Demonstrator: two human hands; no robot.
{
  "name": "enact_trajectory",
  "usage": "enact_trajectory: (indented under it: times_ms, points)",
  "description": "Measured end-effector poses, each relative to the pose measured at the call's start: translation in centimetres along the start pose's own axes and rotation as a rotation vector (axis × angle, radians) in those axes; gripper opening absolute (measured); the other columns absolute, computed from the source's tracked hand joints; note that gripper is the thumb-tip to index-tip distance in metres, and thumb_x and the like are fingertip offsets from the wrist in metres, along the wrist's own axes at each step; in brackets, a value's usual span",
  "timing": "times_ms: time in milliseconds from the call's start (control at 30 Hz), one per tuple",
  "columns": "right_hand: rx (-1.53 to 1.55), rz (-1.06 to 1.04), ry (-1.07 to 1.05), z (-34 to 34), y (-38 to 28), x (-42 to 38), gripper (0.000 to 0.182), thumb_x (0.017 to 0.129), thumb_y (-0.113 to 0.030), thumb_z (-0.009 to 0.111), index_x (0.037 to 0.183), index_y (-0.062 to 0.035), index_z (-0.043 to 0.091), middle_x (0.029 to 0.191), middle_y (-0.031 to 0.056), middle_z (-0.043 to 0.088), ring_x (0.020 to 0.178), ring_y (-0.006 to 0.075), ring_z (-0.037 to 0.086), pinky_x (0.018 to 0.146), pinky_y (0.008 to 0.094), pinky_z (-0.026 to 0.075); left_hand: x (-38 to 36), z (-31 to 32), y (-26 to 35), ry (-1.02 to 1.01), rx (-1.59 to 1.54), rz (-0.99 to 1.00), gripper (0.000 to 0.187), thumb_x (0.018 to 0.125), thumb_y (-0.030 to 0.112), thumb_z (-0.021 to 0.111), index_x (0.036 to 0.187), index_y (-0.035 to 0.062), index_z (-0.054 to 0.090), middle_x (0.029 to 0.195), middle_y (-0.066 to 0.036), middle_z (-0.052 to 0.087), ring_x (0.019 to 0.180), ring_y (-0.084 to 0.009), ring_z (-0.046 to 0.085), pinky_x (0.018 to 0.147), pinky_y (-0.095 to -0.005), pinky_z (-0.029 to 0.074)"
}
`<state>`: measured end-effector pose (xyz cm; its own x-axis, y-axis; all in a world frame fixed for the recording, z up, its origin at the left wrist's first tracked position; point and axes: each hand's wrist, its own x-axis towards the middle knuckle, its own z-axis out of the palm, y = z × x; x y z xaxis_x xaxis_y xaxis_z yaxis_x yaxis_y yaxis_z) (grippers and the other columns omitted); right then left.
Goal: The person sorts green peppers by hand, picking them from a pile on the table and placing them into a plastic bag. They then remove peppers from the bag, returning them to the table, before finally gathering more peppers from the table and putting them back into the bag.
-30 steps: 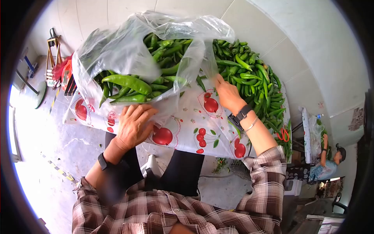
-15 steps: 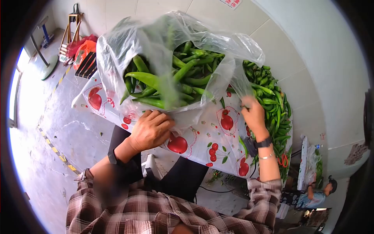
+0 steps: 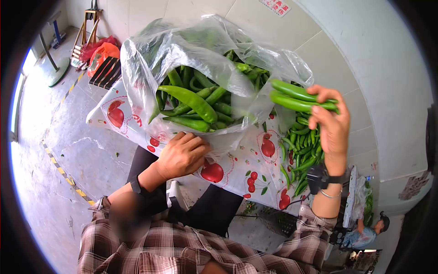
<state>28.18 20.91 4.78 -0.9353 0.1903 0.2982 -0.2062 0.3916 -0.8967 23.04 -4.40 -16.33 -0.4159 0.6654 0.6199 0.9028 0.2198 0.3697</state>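
A clear plastic bag (image 3: pixel 137 59) lies on its side on the table, its mouth towards me, full of long green peppers (image 3: pixel 196 102). My left hand (image 3: pixel 182 155) is closed at the bag's lower edge, gripping the plastic; its fingertips are partly hidden. To the right, my right hand (image 3: pixel 333 123) is raised above a loose heap of smaller green peppers (image 3: pixel 303 141). Between its thumb and fingers it holds two long green peppers (image 3: pixel 294 96), side by side, their tips pointing left towards the bag.
The table has a white cloth (image 3: pixel 237 169) printed with red fruit. A slatted black stool (image 3: pixel 106 73) and an orange bag (image 3: pixel 104 54) stand at the back left. Another person (image 3: pixel 365 235) is far off at the lower right. A tiled wall (image 3: pixel 255 18) rises behind the table.
My right hand has moved right and up and now shows two green peppers in its grip. The blur over the bag's mouth is gone. My left hand stays at the bag's edge.
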Motion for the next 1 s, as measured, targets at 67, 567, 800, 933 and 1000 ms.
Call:
enact_trajectory:
  times_ms: [67, 567, 800, 933, 1000]
  points:
    - [-0.027, -0.023, -0.072, 2.3, 0.9, 1.3, 0.013, 0.075, 0.004, 0.054, 0.085, -0.0022, 0.050, 0.104, 0.0119, 0.056, 0.056, 0.0060, 0.048, 0.049, 0.0186, 0.043, -0.1, 0.0, 0.0, -0.005, 0.014, -0.005, 0.027, 0.062, 0.014, 0.064, 0.088, 0.0095, 0.059, 0.084, -0.003, 0.055, 0.074, -0.0212, 0.052, 0.068, -0.0313, 0.041]
    - [-1.063, -0.420, -0.392, 7.9, 9.9, 0.1, 0.029, 0.063, 0.006, 0.053, 0.091, -0.0014, 0.056, 0.098, 0.0127, 0.052, 0.078, 0.0317, 0.054, 0.069, 0.0382, 0.048, 0.4, -0.1, 0.5, 0.002, 0.016, 0.001, 0.027, 0.062, 0.014, 0.064, 0.089, 0.0093, 0.060, 0.083, -0.002, 0.054, 0.074, -0.0198, 0.052, 0.066, -0.0310, 0.041]
    - [-0.644, -0.231, -0.329, 4.4, 6.9, -1.7, 0.045, 0.069, 0.008, 0.049, 0.113, -0.0031, 0.049, 0.126, 0.0143, 0.041, 0.085, 0.0259, 0.058, 0.072, 0.0314, 0.048, 0.4, -0.3, 0.6, -0.011, 0.016, -0.002, 0.026, 0.063, 0.013, 0.064, 0.088, 0.0097, 0.060, 0.083, -0.002, 0.055, 0.076, -0.0203, 0.052, 0.068, -0.0315, 0.042]
    - [-0.601, -0.136, -0.008, -2.0, 6.6, -3.2, 0.036, 0.073, 0.006, 0.051, 0.108, -0.0006, 0.053, 0.115, 0.0121, 0.048, 0.072, 0.0160, 0.059, 0.065, 0.0258, 0.048, 0.5, -0.1, 0.8, -0.007, 0.000, -0.014, 0.026, 0.062, 0.012, 0.063, 0.088, 0.0093, 0.060, 0.085, -0.003, 0.057, 0.077, -0.0220, 0.053, 0.069, -0.0331, 0.042]
    - [-0.681, -0.037, 0.159, -6.2, 7.5, -4.7, 0.031, 0.076, 0.001, 0.054, 0.107, -0.0004, 0.054, 0.106, 0.0109, 0.054, 0.071, 0.0145, 0.058, 0.062, 0.0247, 0.046, 0.5, 0.0, 0.8, -0.015, 0.006, -0.035, 0.025, 0.062, 0.010, 0.062, 0.087, 0.0087, 0.060, 0.088, -0.004, 0.058, 0.079, -0.0237, 0.054, 0.070, -0.0341, 0.042]
